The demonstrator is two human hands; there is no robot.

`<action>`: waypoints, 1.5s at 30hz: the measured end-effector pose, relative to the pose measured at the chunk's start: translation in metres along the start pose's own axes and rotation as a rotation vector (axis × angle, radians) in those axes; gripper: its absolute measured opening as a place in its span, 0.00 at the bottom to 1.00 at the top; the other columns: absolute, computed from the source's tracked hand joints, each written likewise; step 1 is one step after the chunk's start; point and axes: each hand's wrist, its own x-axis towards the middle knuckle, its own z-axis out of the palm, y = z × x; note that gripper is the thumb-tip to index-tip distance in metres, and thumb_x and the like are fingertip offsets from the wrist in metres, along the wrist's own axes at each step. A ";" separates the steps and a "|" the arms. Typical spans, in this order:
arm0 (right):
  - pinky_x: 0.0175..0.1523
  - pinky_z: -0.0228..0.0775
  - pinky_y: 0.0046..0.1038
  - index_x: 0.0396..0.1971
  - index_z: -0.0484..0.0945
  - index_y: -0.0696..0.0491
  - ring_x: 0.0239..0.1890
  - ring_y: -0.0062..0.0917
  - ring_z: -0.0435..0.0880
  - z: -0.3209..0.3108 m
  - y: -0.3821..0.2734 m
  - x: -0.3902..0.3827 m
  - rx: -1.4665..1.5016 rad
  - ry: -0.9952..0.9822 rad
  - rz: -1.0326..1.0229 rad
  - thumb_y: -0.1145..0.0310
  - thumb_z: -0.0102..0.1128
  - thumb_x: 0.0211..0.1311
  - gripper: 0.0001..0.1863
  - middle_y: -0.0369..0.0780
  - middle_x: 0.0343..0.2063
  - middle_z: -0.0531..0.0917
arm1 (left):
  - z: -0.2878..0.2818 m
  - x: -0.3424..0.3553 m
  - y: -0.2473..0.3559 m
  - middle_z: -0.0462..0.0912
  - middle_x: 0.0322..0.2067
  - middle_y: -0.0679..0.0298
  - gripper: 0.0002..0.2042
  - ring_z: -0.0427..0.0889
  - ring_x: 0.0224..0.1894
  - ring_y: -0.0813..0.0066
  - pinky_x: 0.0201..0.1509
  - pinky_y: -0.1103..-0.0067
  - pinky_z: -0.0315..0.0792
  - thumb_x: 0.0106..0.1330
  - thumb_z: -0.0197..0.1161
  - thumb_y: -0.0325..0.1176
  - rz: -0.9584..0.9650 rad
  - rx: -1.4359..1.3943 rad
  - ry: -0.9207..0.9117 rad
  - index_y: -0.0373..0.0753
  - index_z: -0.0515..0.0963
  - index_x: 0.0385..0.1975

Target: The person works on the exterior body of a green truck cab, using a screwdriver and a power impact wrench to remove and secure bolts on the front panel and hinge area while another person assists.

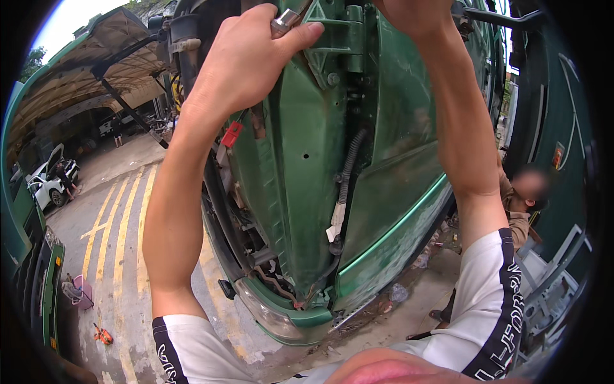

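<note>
My left hand point(249, 57) is closed around a shiny metal socket point(284, 24), which sticks out between thumb and forefinger. Whether the socket sits on a longer tool is hidden. Just right of that hand, a green door hinge point(350, 40) is bolted to the green vehicle body point(300, 192). My right hand point(412, 14) reaches up past the hinge, in front of the green door panel point(403, 109). The top edge of the picture cuts off its fingers, so its grip does not show.
A black corrugated conduit point(353, 153) runs down the door gap. A red tag-like piece point(231, 134) hangs under my left wrist. Below sits a headlamp point(272, 317). Another person point(517, 208) is at the right, beside metal frames. A pink basket point(82, 292) stands on the ground at left.
</note>
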 end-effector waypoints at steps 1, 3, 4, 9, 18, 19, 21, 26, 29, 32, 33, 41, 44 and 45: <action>0.19 0.53 0.21 0.14 0.72 0.54 0.13 0.13 0.63 0.002 -0.003 0.001 -0.092 0.061 0.030 0.74 0.59 0.59 0.14 0.31 0.11 0.68 | 0.001 -0.001 0.001 0.76 0.19 0.64 0.28 0.75 0.18 0.77 0.25 0.76 0.71 0.68 0.65 0.58 0.004 0.004 -0.004 0.30 0.76 0.35; 0.19 0.53 0.21 0.13 0.71 0.54 0.13 0.13 0.64 0.009 -0.007 -0.002 -0.188 0.132 0.075 0.75 0.57 0.58 0.14 0.31 0.11 0.68 | 0.007 -0.002 0.001 0.76 0.18 0.65 0.27 0.75 0.18 0.79 0.25 0.77 0.70 0.68 0.65 0.57 0.002 -0.020 0.044 0.31 0.77 0.35; 0.18 0.54 0.21 0.12 0.71 0.54 0.13 0.13 0.65 0.014 -0.009 -0.007 -0.260 0.193 0.066 0.75 0.57 0.57 0.14 0.31 0.10 0.69 | 0.006 -0.003 0.003 0.76 0.18 0.67 0.25 0.74 0.18 0.80 0.24 0.78 0.68 0.69 0.65 0.56 0.004 -0.017 0.024 0.33 0.78 0.35; 0.19 0.56 0.21 0.12 0.71 0.55 0.14 0.13 0.67 -0.010 0.016 0.003 -0.192 -0.002 -0.181 0.75 0.59 0.58 0.15 0.33 0.11 0.72 | -0.002 -0.001 -0.011 0.79 0.20 0.63 0.27 0.78 0.21 0.73 0.29 0.74 0.73 0.67 0.68 0.55 -0.024 0.021 0.009 0.30 0.76 0.34; 0.27 0.66 0.24 0.20 0.73 0.53 0.15 0.18 0.71 -0.020 0.038 -0.033 0.432 0.409 -0.148 0.71 0.63 0.64 0.13 0.35 0.14 0.75 | -0.006 0.003 -0.004 0.76 0.21 0.71 0.22 0.69 0.18 0.85 0.23 0.84 0.62 0.67 0.69 0.51 -0.156 0.012 -0.027 0.35 0.75 0.40; 0.25 0.64 0.23 0.19 0.72 0.53 0.15 0.17 0.70 -0.021 0.042 -0.032 0.473 0.392 -0.192 0.70 0.64 0.64 0.14 0.35 0.14 0.74 | -0.006 0.005 -0.004 0.76 0.22 0.69 0.24 0.70 0.19 0.83 0.24 0.82 0.63 0.66 0.69 0.53 -0.171 0.021 -0.030 0.35 0.75 0.39; 0.24 0.62 0.22 0.18 0.72 0.53 0.15 0.16 0.69 -0.017 0.039 -0.028 0.517 0.373 -0.236 0.69 0.64 0.64 0.15 0.35 0.13 0.74 | -0.005 0.005 -0.001 0.78 0.23 0.65 0.26 0.75 0.22 0.78 0.27 0.78 0.69 0.65 0.69 0.54 -0.180 0.036 -0.035 0.32 0.74 0.38; 0.19 0.52 0.21 0.10 0.67 0.53 0.14 0.12 0.65 -0.020 0.006 -0.014 0.010 0.081 0.013 0.73 0.62 0.57 0.18 0.31 0.10 0.70 | -0.004 0.015 -0.002 0.82 0.27 0.58 0.33 0.82 0.28 0.70 0.35 0.74 0.77 0.58 0.72 0.59 -0.136 0.121 -0.103 0.27 0.77 0.41; 0.19 0.53 0.22 0.10 0.68 0.53 0.14 0.12 0.65 -0.027 0.008 -0.006 -0.120 0.138 -0.021 0.73 0.60 0.56 0.16 0.30 0.10 0.70 | -0.001 0.012 0.003 0.84 0.26 0.58 0.31 0.82 0.28 0.70 0.39 0.70 0.77 0.58 0.72 0.57 -0.121 0.101 0.012 0.26 0.80 0.36; 0.24 0.63 0.25 0.15 0.70 0.55 0.17 0.16 0.71 -0.011 0.004 -0.001 -0.292 0.144 -0.058 0.73 0.63 0.56 0.13 0.35 0.13 0.74 | 0.000 0.008 0.005 0.82 0.25 0.61 0.27 0.77 0.24 0.73 0.32 0.73 0.74 0.60 0.72 0.54 -0.066 0.078 0.079 0.29 0.78 0.33; 0.29 0.73 0.26 0.20 0.72 0.57 0.21 0.20 0.77 -0.006 0.003 0.000 -0.327 0.144 -0.023 0.74 0.66 0.55 0.11 0.39 0.16 0.77 | -0.004 0.007 0.010 0.80 0.24 0.63 0.27 0.76 0.23 0.76 0.28 0.75 0.72 0.60 0.72 0.54 -0.110 0.051 0.056 0.30 0.78 0.33; 0.23 0.59 0.32 0.07 0.72 0.61 0.15 0.20 0.58 -0.001 0.021 0.002 -0.294 0.279 -0.062 0.72 0.58 0.42 0.12 0.38 0.06 0.66 | 0.003 0.009 0.006 0.75 0.22 0.71 0.23 0.70 0.18 0.85 0.19 0.83 0.62 0.62 0.72 0.50 -0.116 -0.028 -0.020 0.33 0.78 0.38; 0.23 0.62 0.32 0.12 0.77 0.61 0.15 0.21 0.60 0.001 0.013 0.004 -0.320 0.247 -0.038 0.71 0.59 0.45 0.10 0.40 0.08 0.67 | -0.002 0.010 0.013 0.75 0.21 0.73 0.21 0.69 0.17 0.87 0.18 0.84 0.60 0.63 0.71 0.47 -0.122 -0.027 -0.027 0.34 0.78 0.40; 0.24 0.62 0.32 0.13 0.77 0.61 0.16 0.23 0.60 0.000 0.011 0.002 -0.297 0.242 -0.031 0.70 0.59 0.45 0.10 0.42 0.09 0.66 | -0.002 0.009 0.014 0.74 0.21 0.73 0.20 0.69 0.17 0.87 0.18 0.85 0.60 0.64 0.72 0.47 -0.131 -0.028 -0.025 0.34 0.78 0.40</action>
